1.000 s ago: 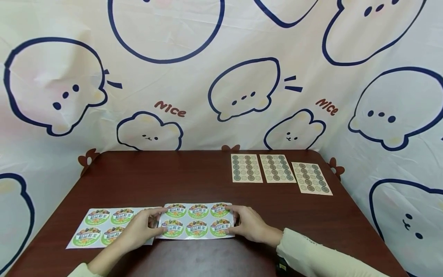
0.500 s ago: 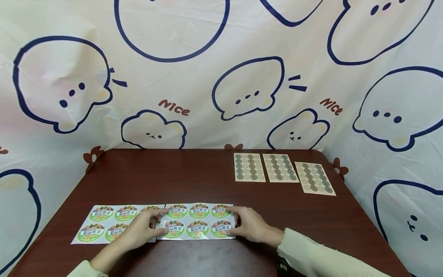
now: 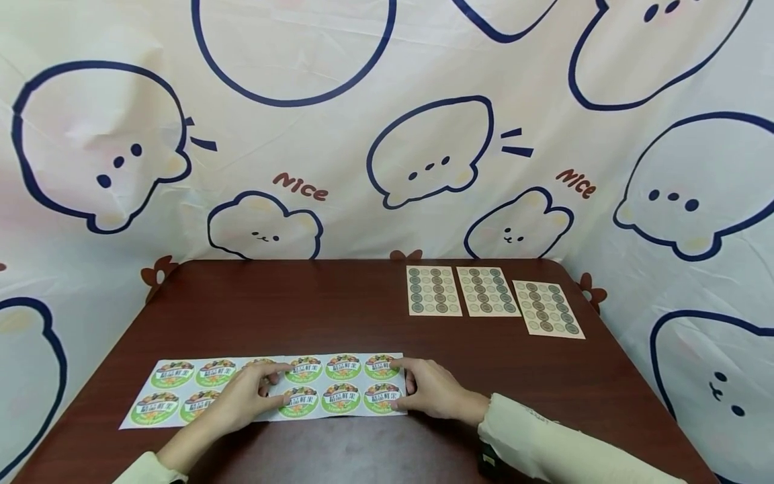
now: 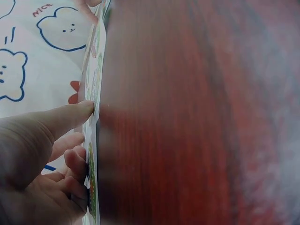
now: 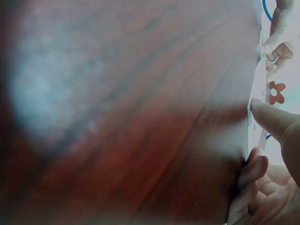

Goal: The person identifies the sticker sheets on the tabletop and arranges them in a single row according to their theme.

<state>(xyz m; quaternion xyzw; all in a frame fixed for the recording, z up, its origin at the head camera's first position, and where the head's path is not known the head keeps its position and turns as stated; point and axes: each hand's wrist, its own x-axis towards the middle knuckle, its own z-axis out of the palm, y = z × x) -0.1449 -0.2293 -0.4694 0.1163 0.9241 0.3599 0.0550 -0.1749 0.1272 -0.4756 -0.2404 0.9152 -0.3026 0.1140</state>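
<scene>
Two white sheets of round green fruit stickers lie side by side on the table. The right sticker sheet has several labels showing, and its left edge meets the left sticker sheet. My left hand reaches across the left sheet and holds the right one near the seam, thumb and index finger set apart, other fingers curled. At the opposite edge my right hand holds the same sheet with thumb and index finger. In the left wrist view, the thumb touches the sheet. Part of the left sheet is hidden beneath my left hand.
Three cream sheets with rows of small round stickers, among them the middle sheet, lie at the back right of the brown table. Behind it hangs a cartoon-printed cloth.
Both hands have shifted the right sticker sheet slightly left. Its edge now lines up with the left sheet, so the two look like one strip. The view also moves slightly.
</scene>
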